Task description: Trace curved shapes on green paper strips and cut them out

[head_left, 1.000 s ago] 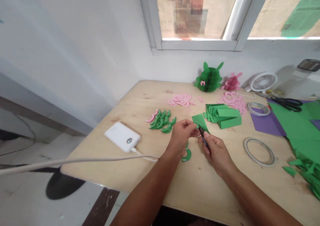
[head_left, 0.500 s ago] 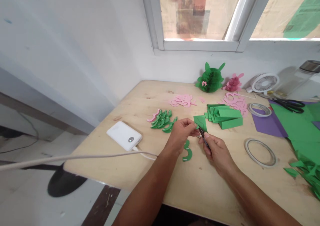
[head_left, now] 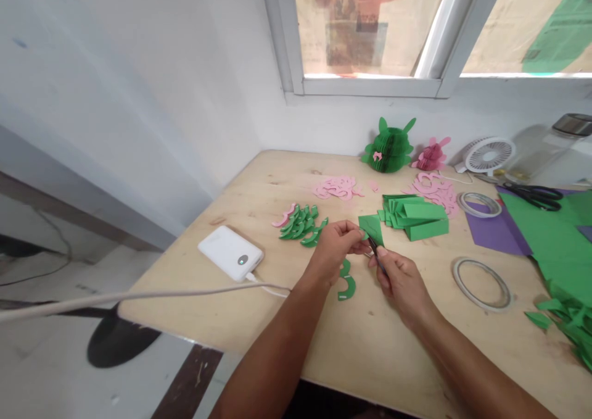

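A small, flat green paper card (head_left: 370,226) with a thin dark line on it is just above the wooden table, between the two hands. The left hand (head_left: 340,243) pinches its near edge, thumb and fingers pressed close together. The right hand (head_left: 398,277) has its fingers curled around a slim, dark-bladed tool (head_left: 373,246) (small scissors, I think). The tip meets the card, but I cannot tell how wide the blades are.

Not much is new. The card sits a bit straighter than it did a second ago, and since half a second ago almost nothing has moved. To me that looks like slow, careful cutting, with the card not yet cut out.

Below the left wrist lies a curvy green paper piece (head_left: 346,288), its top partly hidden by the wrist. Behind the card, just beside it, is a stack of folded green paper strips (head_left: 420,216), so there is little room that way. A pile of curved green paper pieces (head_left: 298,223) is close to the left hand. The best open room is on the pale wooden table (head_left: 370,351), between the arms, up to its front edge. A round white tape ring (head_left: 486,306) sits to the right, well apart from the hand.
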The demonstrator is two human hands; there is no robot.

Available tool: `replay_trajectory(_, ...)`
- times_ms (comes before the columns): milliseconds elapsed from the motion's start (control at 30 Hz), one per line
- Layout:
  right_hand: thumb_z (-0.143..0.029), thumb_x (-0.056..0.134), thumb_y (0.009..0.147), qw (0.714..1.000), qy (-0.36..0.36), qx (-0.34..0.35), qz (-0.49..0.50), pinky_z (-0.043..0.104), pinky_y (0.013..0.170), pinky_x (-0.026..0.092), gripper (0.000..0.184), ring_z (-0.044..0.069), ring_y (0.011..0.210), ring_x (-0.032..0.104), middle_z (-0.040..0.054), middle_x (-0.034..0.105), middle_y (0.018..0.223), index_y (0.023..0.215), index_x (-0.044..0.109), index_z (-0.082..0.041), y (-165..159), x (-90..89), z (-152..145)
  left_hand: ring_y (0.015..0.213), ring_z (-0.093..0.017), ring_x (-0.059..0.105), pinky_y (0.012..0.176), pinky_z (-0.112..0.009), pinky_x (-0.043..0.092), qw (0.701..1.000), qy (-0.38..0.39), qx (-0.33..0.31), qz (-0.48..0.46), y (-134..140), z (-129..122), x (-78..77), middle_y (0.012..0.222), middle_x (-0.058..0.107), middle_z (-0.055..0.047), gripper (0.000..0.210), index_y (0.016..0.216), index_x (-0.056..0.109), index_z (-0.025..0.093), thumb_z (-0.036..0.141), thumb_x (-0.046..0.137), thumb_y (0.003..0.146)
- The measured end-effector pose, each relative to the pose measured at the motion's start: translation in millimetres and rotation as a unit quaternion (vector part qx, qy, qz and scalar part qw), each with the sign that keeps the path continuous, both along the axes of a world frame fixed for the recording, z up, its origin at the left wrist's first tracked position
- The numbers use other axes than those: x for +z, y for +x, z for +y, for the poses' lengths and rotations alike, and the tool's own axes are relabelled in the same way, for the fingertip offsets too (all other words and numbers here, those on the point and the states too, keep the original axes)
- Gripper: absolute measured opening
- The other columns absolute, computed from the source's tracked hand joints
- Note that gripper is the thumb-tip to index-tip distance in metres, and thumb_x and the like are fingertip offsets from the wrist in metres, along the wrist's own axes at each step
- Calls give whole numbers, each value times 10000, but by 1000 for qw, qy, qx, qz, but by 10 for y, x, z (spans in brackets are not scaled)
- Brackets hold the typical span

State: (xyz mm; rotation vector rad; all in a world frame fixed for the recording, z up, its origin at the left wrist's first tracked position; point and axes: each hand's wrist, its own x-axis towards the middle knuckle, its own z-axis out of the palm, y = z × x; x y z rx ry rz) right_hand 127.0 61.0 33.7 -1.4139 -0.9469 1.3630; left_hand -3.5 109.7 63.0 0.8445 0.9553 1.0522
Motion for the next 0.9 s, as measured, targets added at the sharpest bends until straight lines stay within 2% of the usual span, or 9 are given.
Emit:
replay_trajectory(333,-753,603,678,1000,16,-8,-7,229,394,137,576,66,378,234,-87,341,402,671,588,-177,-5,16,-6,545,-117,640,631,-244,540,1000,13,8,-5,26,-13,-23,596,673,-12,145,628,587,156,230,710,647)
replay_trajectory(900,-717,569,731,1000,11,9,-12,230,392,123,538,69,373,225,-88,338,407,701,589,-180,6,-6,-5,557,-112,637,655,-247,546,999,32,-20,27,-19,4,-44,573,630,10,157,622,568,157,235,702,647)
